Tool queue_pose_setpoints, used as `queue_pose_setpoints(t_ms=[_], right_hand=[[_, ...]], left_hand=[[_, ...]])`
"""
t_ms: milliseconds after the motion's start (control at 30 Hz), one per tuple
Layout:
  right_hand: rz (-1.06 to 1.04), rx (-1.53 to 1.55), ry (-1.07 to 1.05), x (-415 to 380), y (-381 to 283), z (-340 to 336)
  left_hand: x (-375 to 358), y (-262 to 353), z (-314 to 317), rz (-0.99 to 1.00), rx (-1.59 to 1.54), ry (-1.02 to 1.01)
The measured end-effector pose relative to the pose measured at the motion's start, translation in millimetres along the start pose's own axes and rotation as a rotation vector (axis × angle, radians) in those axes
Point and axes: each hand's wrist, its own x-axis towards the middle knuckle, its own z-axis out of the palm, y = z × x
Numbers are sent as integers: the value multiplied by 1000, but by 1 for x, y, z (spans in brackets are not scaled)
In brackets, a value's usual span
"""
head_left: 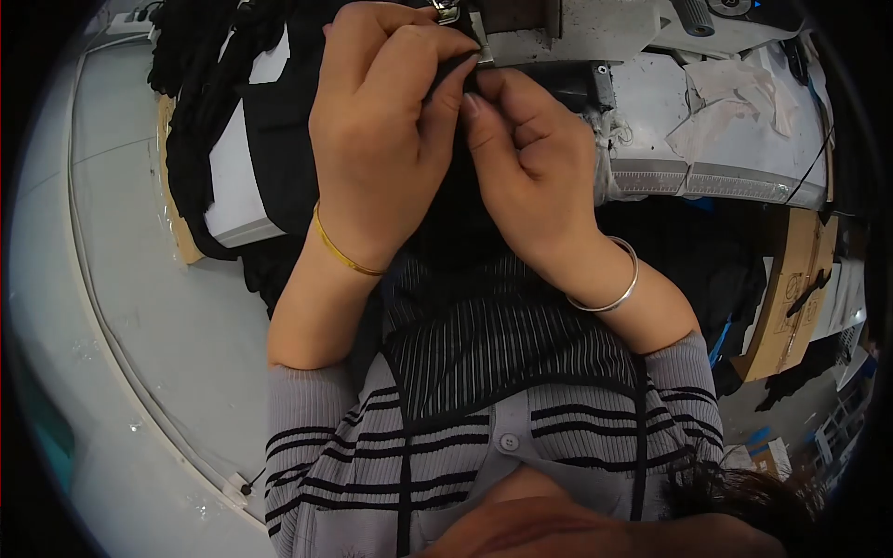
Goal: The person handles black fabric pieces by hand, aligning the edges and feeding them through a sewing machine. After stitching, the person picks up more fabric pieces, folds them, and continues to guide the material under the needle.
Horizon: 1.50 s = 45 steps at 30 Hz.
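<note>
Both hands meet at the top centre, in front of a metal presser part [447,11] of a sewing machine. My left hand [377,130] wears a gold bangle at the wrist, and its thumb and index finger pinch the edge of black fabric [279,149]. Close beside it on the right, my right hand [535,153] has its fingers curled with thumb and index together on the same dark cloth. A silver bangle circles that wrist. The fabric between the fingertips is mostly hidden by the hands.
The machine's metal bed [595,33] lies behind the hands. On the right are a curved ruler strip [670,181], pale scraps [735,102] and a cardboard box [786,293]. Bunched black cloth [191,139] covers the table's left side.
</note>
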Motion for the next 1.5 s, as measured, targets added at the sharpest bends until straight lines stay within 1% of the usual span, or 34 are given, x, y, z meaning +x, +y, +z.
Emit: queue_pose_setpoints(t_ms=[67, 100, 133, 167, 200, 233, 300, 333, 400, 433, 467, 500, 533, 567, 600, 633, 667, 700, 767, 800, 833, 867, 900, 967, 1033, 1100, 1133, 1167, 1200, 1267, 1333, 1400, 1433, 1500], right_hand=[[22, -1, -8, -2, -2, -6], [46, -6, -21, -3, -3, -11], [47, -3, -27, -1, 0, -17], [-92, -79, -83, 1, 4, -23], [-234, -155, -132, 3, 6, -26], [-233, -152, -130, 4, 2, -24], [64, -40, -318, 6, -11, -13], [68, -38, -324, 4, -8, 0], [-206, 257, -97, 3, 3, 31], [-115, 379, -54, 0, -6, 31], [-123, 382, -52, -3, -8, 23], [38, 132, -178, -4, -6, 7], [197, -120, -299, -5, -1, -8], [209, -41, -261, -11, 8, -15], [219, -36, -252, -12, 8, -20], [91, -110, -242, -11, 6, -24], [-46, -188, -233, -8, 5, -26], [-47, -192, -230, -6, 3, -23], [16, 42, -19, -4, -1, -12], [16, 42, -21, -1, -1, -15], [73, 48, -88, 2, -3, -19], [131, 53, -155, 4, -3, -22], [134, 53, -158, 3, -2, -23], [28, -51, -128, 0, -1, -24], [9, -68, -87, -5, -7, -26], [-12, -86, -48, -6, -5, -28], [-178, -149, -31, -5, 1, -25], [-344, -211, -14, -4, 4, -23], [-344, -211, -15, -4, 3, -23], [-444, -531, -102, -4, 1, -22], [-463, -522, -95, -6, 3, -18], [-483, -512, -86, -6, 3, -18], [-499, -568, -105, -6, 3, -20], [-513, -623, -124, -7, 3, -24]], left_hand=[[-13, -9, 14, -60, 56, 158], [-17, -9, 8, -62, 57, 155], [-24, -7, -4, -120, 130, 111], [-32, -5, -16, -178, 203, 64], [-38, -4, -25, -228, 249, 71], [-40, 1, -32, -226, 251, 69], [-38, 13, -47, -272, 74, 193], [-31, 26, -38, -281, -88, 325], [-15, 31, -22, -3, -197, 210], [-13, 20, -13, -31, -183, 151], [-17, 3, -4, -139, -216, 204], [-23, -18, 2, -243, -251, 253], [-29, -43, 6, -257, -295, 262], [-34, -64, 5, -277, -342, 266], [-34, -71, 2, -423, -554, 300], [-32, -73, 3, -427, -559, 290], [-25, -73, 4, -265, -514, 311], [-20, -73, 4, -103, -465, 333], [-21, -61, -3, -130, -468, 318], [-23, -54, -8, -159, -468, 305], [-23, -52, -13, -162, -467, 306], [-24, -50, -20, -135, -409, 246], [-24, -49, -25, -107, -351, 186], [-25, -44, -31, -92, -385, 197], [-26, -38, -34, -69, -422, 208], [-27, -27, -31, -128, -427, 142], [-27, -21, -33, -129, -427, 145], [-26, -15, -36, -139, -282, 128], [-25, -8, -38, -148, -137, 109], [-22, 6, -40, -124, -66, 128], [-22, 8, -35, -99, 10, 150], [-26, 0, -21, -18, -139, 252], [-24, 4, -21, -17, -140, 251], [-21, 17, -25, 60, 3, 135]])
